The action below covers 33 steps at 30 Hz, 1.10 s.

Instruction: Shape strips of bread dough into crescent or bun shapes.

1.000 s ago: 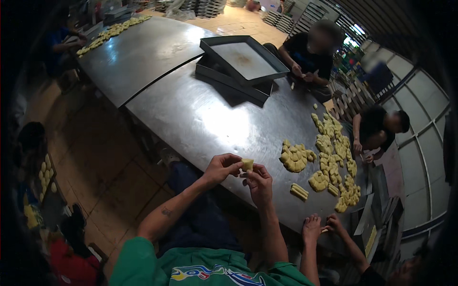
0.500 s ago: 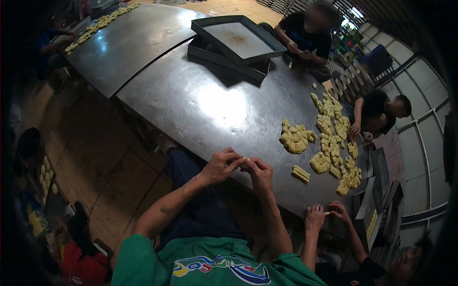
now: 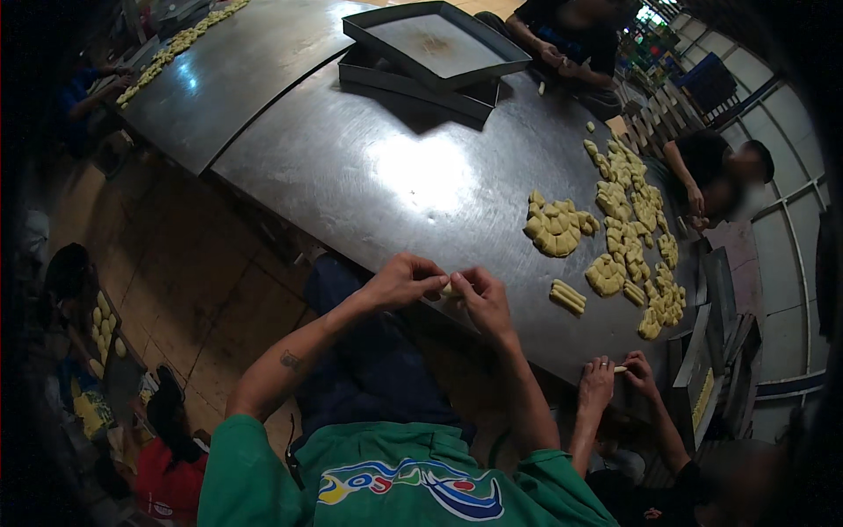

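Note:
My left hand [image 3: 407, 280] and my right hand [image 3: 481, 301] meet over the near edge of the steel table [image 3: 307, 198], both with fingers pinched round a small piece of pale yellow dough [image 3: 448, 290], mostly hidden by my fingertips. To their right on the table lie a round clump of cut dough [image 3: 553, 227], a bundle of several short dough sticks [image 3: 567, 297] and a long spread of dough pieces [image 3: 623, 239].
Two metal trays [image 3: 435, 44] rest at the back. Co-workers sit round the table [image 3: 580, 39], [image 3: 720, 180]; another's hands [image 3: 598, 382] roll dough at lower right. Dough rows [image 3: 176, 48] line the far-left edge. More workers [image 3: 167, 474] and dough ovals [image 3: 103, 329] are at lower left.
The dough piece that showed as a triangle between my fingers a second ago is now folded small under my fingertips. My hands sit slightly higher in the picture as the view has shifted.

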### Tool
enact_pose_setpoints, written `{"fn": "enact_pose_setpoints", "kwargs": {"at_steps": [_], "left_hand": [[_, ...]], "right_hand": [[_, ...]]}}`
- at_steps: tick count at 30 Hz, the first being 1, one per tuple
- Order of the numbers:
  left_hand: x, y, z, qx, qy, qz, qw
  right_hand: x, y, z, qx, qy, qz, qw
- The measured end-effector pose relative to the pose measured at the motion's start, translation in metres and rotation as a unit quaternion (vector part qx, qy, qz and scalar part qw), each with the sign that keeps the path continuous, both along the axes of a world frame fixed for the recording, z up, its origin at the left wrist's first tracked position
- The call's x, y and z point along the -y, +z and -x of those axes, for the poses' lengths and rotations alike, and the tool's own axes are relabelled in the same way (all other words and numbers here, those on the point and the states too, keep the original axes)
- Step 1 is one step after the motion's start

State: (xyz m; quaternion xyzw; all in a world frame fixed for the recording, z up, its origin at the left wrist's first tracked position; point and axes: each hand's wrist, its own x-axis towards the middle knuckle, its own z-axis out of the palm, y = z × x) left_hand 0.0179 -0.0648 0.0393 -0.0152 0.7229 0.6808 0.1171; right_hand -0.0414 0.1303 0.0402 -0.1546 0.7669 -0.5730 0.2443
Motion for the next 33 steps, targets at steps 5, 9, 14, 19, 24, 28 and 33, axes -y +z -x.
{"fn": "enact_pose_setpoints", "kwargs": {"at_steps": [5,9,14,19,24,28,33], "left_hand": [[0.005,0.004,0.017,0.052,0.019,0.075,0.996],[0.008,-0.002,0.033,0.074,0.045,0.208,0.974],[0.006,-0.003,0.042,0.094,0.06,0.367,0.923],[0.008,-0.015,0.029,-0.006,0.07,0.434,0.898],[0.04,-0.034,0.029,-0.056,0.02,0.36,0.931],[0.035,-0.029,0.029,-0.079,0.01,0.327,0.942],[0.015,-0.022,0.042,-0.004,0.019,0.449,0.893]], "right_hand": [[-0.001,-0.006,0.024,0.107,0.106,0.007,0.989],[0.008,-0.008,0.036,0.049,0.084,-0.078,0.992],[0.024,-0.018,0.038,0.006,0.044,-0.139,0.989],[0.025,-0.011,0.034,-0.256,0.088,-0.369,0.889],[-0.003,-0.022,0.044,0.101,0.074,-0.135,0.983],[0.001,-0.018,0.038,0.099,0.024,-0.164,0.981],[0.017,-0.018,0.043,-0.036,0.042,-0.326,0.944]]}}
